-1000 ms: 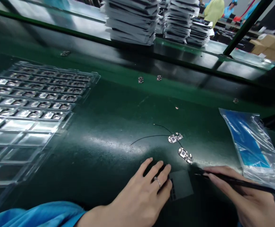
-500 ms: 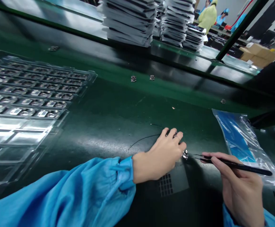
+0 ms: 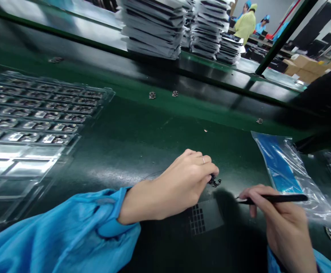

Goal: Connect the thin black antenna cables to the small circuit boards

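My left hand is closed on a small circuit board, whose right end sticks out past the thumb and fingertips. Thin dark wires trail out to the left behind the wrist. My right hand grips black tweezers, with their tips pointing left toward the board but apart from it. On the green mat below the left hand lies a clear sheet with rows of small black squares on its left part.
A clear plastic tray with several small boards is at left. Loose boards lie along the back. A plastic bag with a blue sheet rests at right. Stacked white packets stand on the shelf; co-workers are beyond.
My left hand has turned and closed, with the board's end now held out to the right. The right hand has shifted slightly left and the tweezers lie at a flatter angle.
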Tool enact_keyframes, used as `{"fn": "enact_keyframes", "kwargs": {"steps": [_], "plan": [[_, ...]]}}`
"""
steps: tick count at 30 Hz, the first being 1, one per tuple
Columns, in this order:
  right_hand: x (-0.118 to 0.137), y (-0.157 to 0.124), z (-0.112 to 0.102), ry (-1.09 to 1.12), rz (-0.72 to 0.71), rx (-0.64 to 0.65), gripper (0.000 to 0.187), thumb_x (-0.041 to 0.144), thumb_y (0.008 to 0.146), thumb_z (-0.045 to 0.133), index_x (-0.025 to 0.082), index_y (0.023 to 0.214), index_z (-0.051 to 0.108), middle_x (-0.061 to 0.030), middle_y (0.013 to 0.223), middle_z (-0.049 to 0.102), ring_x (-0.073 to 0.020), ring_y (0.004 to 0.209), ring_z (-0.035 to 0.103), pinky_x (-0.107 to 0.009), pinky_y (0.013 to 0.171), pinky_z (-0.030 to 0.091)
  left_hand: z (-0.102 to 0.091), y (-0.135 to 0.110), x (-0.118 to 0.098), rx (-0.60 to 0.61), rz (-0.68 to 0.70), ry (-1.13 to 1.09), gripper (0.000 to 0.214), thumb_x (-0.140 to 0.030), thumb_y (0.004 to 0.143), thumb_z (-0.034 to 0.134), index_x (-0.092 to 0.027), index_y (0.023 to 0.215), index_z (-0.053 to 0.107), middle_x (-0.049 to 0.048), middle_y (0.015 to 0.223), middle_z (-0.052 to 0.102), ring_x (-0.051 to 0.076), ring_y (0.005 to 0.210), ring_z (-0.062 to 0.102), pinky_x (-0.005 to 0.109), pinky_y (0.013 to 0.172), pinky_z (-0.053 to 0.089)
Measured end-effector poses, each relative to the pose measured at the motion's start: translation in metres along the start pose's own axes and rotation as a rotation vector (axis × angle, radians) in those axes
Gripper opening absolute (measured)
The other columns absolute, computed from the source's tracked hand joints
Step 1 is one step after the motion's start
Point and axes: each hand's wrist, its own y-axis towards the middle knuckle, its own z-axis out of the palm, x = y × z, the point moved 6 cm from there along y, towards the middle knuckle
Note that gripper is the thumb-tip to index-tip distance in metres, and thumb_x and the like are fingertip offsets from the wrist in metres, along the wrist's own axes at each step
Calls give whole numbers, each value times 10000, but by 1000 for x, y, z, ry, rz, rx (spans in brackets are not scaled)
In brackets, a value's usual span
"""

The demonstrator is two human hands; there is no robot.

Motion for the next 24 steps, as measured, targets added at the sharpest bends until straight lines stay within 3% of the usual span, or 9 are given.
{"fn": "enact_keyframes", "kwargs": {"steps": [5,8,10,12,14,16,19,22,24], "plan": [[-11,5,41,-45,255,266,118,270,711,667,175,767,709,30,511,548,-89,439,398,-225,408,249,-4,-6,-1,69,7,-57,213,-54,873,417,-157,885,604,8,779,589,153,749,488,283,698,367],[-13,9,56,53,337,343,73,222,667,689,149,662,682,28,461,527,-85,434,394,-209,400,223,-3,-5,-2,64,35,-40,205,-56,867,433,-161,888,607,20,824,595,164,784,493,289,712,384],[-12,13,56,103,359,321,103,217,654,694,140,600,650,17,452,533,-81,422,380,-201,387,209,-8,-6,0,-45,18,49,200,-68,862,437,-141,962,594,72,985,582,207,903,484,339,779,388],[-12,17,49,167,392,265,136,240,668,692,145,596,626,11,472,545,-78,423,376,-191,377,208,-16,-12,4,-234,-21,123,212,-93,859,448,-107,1036,563,126,1116,532,248,1002,449,395,837,370],[-12,19,41,243,413,192,170,286,702,675,157,614,605,13,515,554,-73,433,372,-181,379,236,-20,-21,8,-375,-64,90,195,-124,868,445,-105,1025,560,124,1089,547,235,970,465,394,830,374],[-12,19,38,310,427,142,191,319,712,665,169,623,586,22,542,556,-64,428,354,-174,386,267,-17,-28,13,-419,-109,-28,164,-150,872,438,-129,954,579,84,985,586,204,884,497,367,789,391],[-17,9,47,350,470,151,210,314,702,681,159,606,577,18,527,552,-58,422,355,-161,380,271,-1,-31,22,-309,-255,-305,159,-191,858,456,-138,886,603,50,878,607,176,812,527,324,744,411],[-24,-10,65,348,567,243,204,301,700,690,144,614,593,5,502,557,-64,424,380,-153,368,254,23,-31,25,-97,-445,-685,181,-261,838,488,-135,867,614,18,780,607,136,703,535,253,640,424],[-24,-21,73,324,590,320,192,294,683,699,142,614,605,0,498,567,-67,418,388,-159,370,253,33,-31,23,-31,-502,-873,170,-271,810,514,-137,840,613,-4,716,593,116,642,523,222,589,415]]}}
